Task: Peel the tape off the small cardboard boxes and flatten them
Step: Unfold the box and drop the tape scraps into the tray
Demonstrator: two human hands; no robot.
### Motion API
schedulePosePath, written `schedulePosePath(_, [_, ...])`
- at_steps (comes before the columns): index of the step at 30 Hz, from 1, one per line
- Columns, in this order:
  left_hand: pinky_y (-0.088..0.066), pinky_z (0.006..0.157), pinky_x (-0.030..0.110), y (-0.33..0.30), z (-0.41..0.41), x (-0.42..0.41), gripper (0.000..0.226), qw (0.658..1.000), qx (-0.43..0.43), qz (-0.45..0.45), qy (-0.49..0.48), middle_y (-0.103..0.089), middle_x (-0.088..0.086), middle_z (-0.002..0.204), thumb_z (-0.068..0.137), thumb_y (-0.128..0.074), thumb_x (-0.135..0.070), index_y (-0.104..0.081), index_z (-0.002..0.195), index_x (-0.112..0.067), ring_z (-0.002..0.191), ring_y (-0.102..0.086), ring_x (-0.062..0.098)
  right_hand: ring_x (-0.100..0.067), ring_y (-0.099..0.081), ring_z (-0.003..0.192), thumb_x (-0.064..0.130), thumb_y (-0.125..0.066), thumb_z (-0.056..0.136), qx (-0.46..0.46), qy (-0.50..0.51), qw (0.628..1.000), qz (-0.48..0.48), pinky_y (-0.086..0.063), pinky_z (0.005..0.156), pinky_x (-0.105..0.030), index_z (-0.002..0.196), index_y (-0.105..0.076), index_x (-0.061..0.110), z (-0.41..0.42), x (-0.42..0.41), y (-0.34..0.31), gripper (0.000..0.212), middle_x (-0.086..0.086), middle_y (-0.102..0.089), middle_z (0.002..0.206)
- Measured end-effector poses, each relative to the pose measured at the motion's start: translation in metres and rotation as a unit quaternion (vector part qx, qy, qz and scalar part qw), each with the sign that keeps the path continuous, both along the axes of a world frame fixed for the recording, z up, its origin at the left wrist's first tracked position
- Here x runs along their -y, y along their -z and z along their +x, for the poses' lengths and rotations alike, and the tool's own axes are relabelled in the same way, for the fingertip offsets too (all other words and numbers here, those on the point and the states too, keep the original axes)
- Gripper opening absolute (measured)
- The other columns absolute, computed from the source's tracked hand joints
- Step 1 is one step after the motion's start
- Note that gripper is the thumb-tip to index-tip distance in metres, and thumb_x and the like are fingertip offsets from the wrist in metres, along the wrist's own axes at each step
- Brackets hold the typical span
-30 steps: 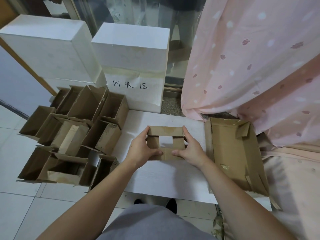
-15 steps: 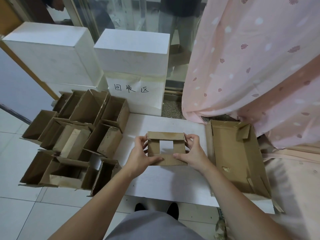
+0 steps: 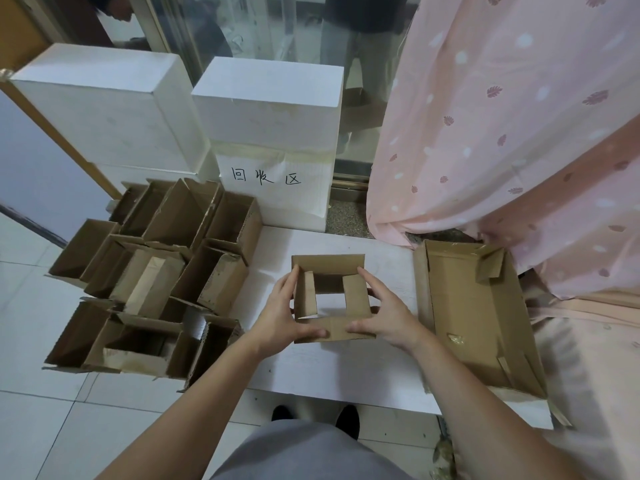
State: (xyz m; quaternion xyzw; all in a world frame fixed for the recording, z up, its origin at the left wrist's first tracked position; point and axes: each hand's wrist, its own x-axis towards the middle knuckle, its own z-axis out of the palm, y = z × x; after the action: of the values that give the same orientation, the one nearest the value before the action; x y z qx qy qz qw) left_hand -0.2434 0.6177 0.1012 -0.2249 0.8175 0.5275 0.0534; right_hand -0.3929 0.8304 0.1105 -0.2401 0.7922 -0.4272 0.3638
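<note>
Two hands hold one small cardboard box [image 3: 330, 299] at frame centre, over the white tabletop [image 3: 322, 368]. Your left hand [image 3: 277, 320] grips its left wall, thumb curled onto the near flap; your right hand [image 3: 388, 317] grips the right wall likewise. Fingertips behind the walls are hidden. Box is open through: white tabletop shows in the square gap between its flaps. You cannot tell whether any tape is on it.

Left of centre, a cluster of open small boxes [image 3: 152, 271] crowds the table's left edge; whether they stand on floor or table is unclear. Large shallow cardboard tray [image 3: 485, 341] lies just right of your right hand, its far-right corner overlapping the table edge. White foam boxes [image 3: 266, 109] stand in the upper left; pink curtain [image 3: 519, 133] fills the upper right. Bare tabletop lies below the held box, toward you.
</note>
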Motion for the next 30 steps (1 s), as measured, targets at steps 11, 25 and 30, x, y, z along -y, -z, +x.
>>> schedulePosePath(11, [-0.035, 0.119, 0.039, -0.014, -0.019, -0.002, 0.154, 0.996, 0.046, -0.077, 0.007, -0.008, -0.02, 0.157, 0.057, -0.102, -0.039, 0.006, 0.165, -0.027, 0.147, -0.024, 0.02, -0.011, -0.019, 0.147, 0.033, -0.099, 0.058, -0.114, -0.081, 0.986, 0.096, -0.03, 0.119, -0.029, 0.163, 0.0, 0.028, -0.004, 0.021, -0.01, 0.143, 0.019, -0.008, 0.156])
schedulePosePath(25, [-0.055, 0.103, 0.043, -0.019, -0.017, -0.001, 0.089, 0.994, -0.045, -0.061, -0.074, -0.032, -0.022, 0.152, 0.091, -0.077, -0.036, -0.022, 0.162, -0.038, 0.133, -0.045, 0.012, -0.015, -0.032, 0.144, 0.052, -0.063, 0.095, -0.115, 0.006, 0.993, 0.034, -0.036, 0.117, -0.042, 0.162, -0.008, 0.036, 0.006, 0.022, -0.004, 0.089, 0.022, -0.013, 0.16])
schedulePosePath(30, [-0.054, 0.099, 0.029, -0.02, -0.01, 0.002, 0.071, 0.995, -0.063, 0.036, -0.075, -0.041, -0.014, 0.156, 0.101, -0.061, -0.017, -0.029, 0.16, -0.041, 0.136, -0.047, 0.011, -0.006, -0.021, 0.149, 0.05, -0.071, 0.089, -0.125, 0.039, 0.991, 0.034, -0.021, 0.115, -0.022, 0.163, -0.012, 0.03, 0.004, 0.022, -0.003, 0.096, 0.015, -0.016, 0.164])
